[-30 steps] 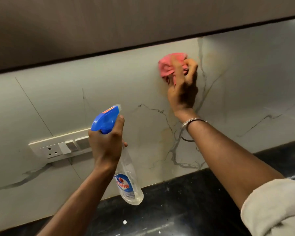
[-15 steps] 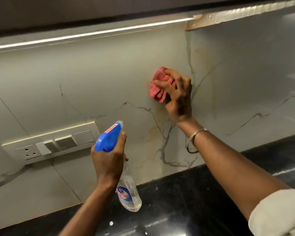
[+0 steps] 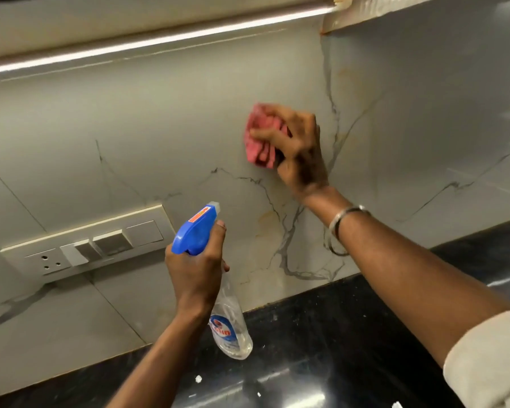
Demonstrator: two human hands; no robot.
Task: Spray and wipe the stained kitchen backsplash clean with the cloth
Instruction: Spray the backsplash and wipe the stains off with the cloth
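The biggest risk is smearing rather than lifting the yellowish stain that shows on the marble-look backsplash below the cloth's present spot; a bunched cloth with little flat face could streak it. A stray squirt toward the switch panel, just beside the nozzle, would wet the socket. The bottle could also slip, since it hangs tilted over the black desk.

The pink cloth is crumpled against the backsplash, under and left of the right hand, whose grip is pressed onto it, fingers spread across the folds. The left hand has its grip closed round the neck of the spray bottle, blue trigger head aimed at the wall.
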